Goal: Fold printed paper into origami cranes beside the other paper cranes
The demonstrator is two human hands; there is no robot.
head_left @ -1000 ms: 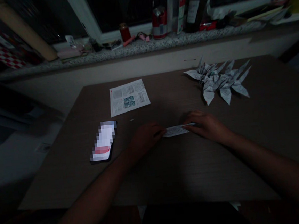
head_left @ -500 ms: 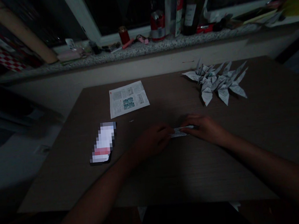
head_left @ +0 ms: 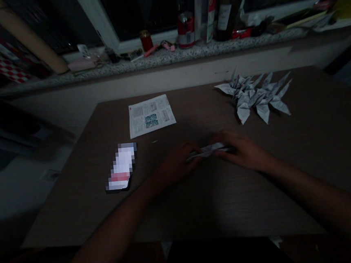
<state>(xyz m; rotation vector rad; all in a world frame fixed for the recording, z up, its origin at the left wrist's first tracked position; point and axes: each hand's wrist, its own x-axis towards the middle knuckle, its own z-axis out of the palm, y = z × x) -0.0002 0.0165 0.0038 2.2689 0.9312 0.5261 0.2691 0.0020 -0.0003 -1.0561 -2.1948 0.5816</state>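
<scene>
A narrow folded strip of printed paper (head_left: 209,149) is raised a little above the dark wooden table (head_left: 201,211), near its middle. My left hand (head_left: 175,163) pinches the strip's left end and my right hand (head_left: 241,150) grips its right end, fingers curled over it. The room is dim, so the fingertips are hard to make out.
A heap of several folded paper cranes (head_left: 256,94) lies at the table's far right. A flat printed sheet (head_left: 151,115) lies at the far centre-left, a phone (head_left: 121,166) left of my hands. The stone ledge (head_left: 169,56) behind holds a can (head_left: 186,29), bottles and clutter.
The folded strip has been lifted off the table and turned thinner, edge-on. My hands drew closer together at 0.5 s ago, then spread slightly along the strip.
</scene>
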